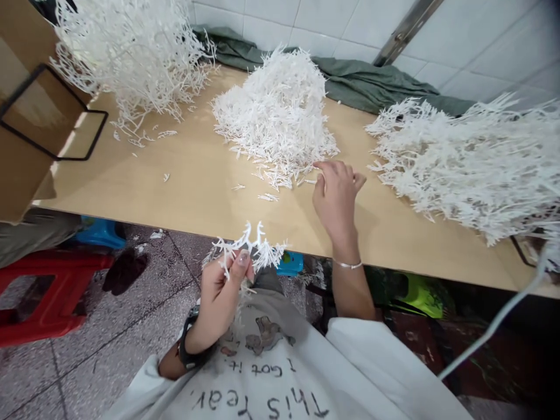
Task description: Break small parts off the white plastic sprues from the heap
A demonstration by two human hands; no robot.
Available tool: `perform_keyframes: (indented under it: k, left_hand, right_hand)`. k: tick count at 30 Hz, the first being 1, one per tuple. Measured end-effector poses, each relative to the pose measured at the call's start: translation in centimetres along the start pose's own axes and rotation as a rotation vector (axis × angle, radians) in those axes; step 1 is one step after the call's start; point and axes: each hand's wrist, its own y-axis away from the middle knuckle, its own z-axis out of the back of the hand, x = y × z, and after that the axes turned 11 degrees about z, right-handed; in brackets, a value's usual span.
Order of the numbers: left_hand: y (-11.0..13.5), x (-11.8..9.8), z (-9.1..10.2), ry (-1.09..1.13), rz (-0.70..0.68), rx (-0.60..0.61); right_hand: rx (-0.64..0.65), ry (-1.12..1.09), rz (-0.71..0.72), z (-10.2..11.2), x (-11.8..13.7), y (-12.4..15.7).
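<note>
My left hand (225, 289), near the table's front edge, pinches a white branched plastic sprig (268, 252) between thumb and fingers. Its forked twigs spread to both sides above the thumb. My right hand (336, 195) is over the table at the front right edge of a heap of small white plastic twigs (280, 111). Its fingers are bent, with thumb and index fingertip slightly apart, and I see nothing held between them. A small loose white piece (310, 181) lies just left of the thumb.
Long white branched strands (131, 52) are piled at the back left, and more white sprigs (472, 157) at the right. Green cloth (363, 84) runs along the tiled wall. A black wire frame (94, 134) and cardboard (21, 116) stand left. A red stool (52, 291) is on the floor.
</note>
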Motion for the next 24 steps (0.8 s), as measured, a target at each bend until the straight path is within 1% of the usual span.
perform_keyframes:
  k: [2,3,5,7,8,9,11,12,15,17,20,21,22,23,24]
  left_hand:
    - [-0.4,-0.1,-0.1,0.002,0.025,-0.027]
    - [-0.6,0.0,-0.2,0.003,0.032,-0.044]
    - [-0.9,0.2,-0.3,-0.012,0.029,-0.059]
    - [-1.0,0.4,-0.3,-0.052,0.008,-0.034]
    - [-1.0,0.4,-0.4,-0.079,-0.004,-0.007]
    - [-1.0,0.5,-0.4,-0.107,-0.015,0.025]
    - [-0.8,0.4,-0.4,-0.159,-0.036,0.090]
    - [-0.7,0.3,-0.3,-0.181,-0.044,0.117]
    - [-0.5,-0.1,-0.1,-0.208,-0.069,0.166]
    - [-0.4,-0.4,-0.2,-0.217,-0.097,0.215]
    - [-0.4,-1.2,-0.5,-0.213,-0.166,0.313]
    - [-0.3,-1.4,-0.5,-0.202,-0.187,0.339]
    - [-0.1,-1.6,-0.4,-0.189,-0.205,0.360]
    - [0.1,-1.7,-0.3,-0.176,-0.218,0.371]
    - [0.5,-1.8,0.1,-0.161,-0.221,0.351]
  right_hand:
    - [-0.049,0.026,0.037,-1.2,0.3,1.2]
    - [-0.051,0.013,0.067,-1.9,0.6,1.9]
    - [0.012,-0.019,0.138,-3.4,1.5,3.5]
    - [0.101,0.021,0.199,-4.8,2.5,4.7]
    - [0.119,0.070,0.216,-5.3,2.9,5.0]
    - [0.106,0.127,0.221,-5.6,3.1,5.3]
    - [0.067,0.172,0.199,-5.8,3.2,5.3]
    - [0.063,0.145,0.176,-5.6,3.1,5.2]
    - [0.099,-0.066,0.069,-4.8,2.7,5.3]
    - [0.089,-0.204,0.003,-4.6,2.7,5.8]
    - [-0.018,-0.331,-0.075,-4.7,2.9,6.6]
    - [-0.108,-0.335,-0.092,-4.6,2.8,6.6]
    - [-0.234,-0.314,-0.099,-4.1,2.6,6.4]
    - [-0.381,-0.273,-0.092,-3.4,2.2,5.9]
    - [-0.538,-0.218,-0.071,-2.2,1.7,5.3]
